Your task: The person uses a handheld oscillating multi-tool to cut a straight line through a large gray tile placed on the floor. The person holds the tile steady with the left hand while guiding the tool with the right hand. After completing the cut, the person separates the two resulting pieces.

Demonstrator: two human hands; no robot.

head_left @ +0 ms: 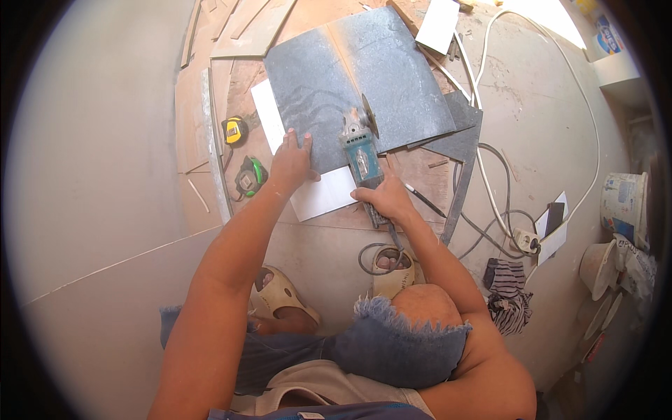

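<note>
A large dark grey tile [402,77] lies flat before me, with an orange-brown streak running up from the middle toward its far edge. My right hand [386,199] is wrapped round the body of a teal angle grinder [362,157]. The grinder's disc [369,115] stands on edge over the tile, near the streak's line; whether it touches the surface I cannot tell. My left hand [292,159] rests on the tile's near left part, fingers spread, holding nothing. White sheets [323,194] stick out from under the tile. A pen-like marker [425,201] lies right of my right hand.
Left of the tile lie a yellow tape measure [234,130], a green-black tape measure [250,176] and a metal straightedge [215,150]. Grey offcuts [455,140] sit at right. Cables loop to a socket block [525,241]. Buckets [623,203] line the right side. My sandalled feet are close below.
</note>
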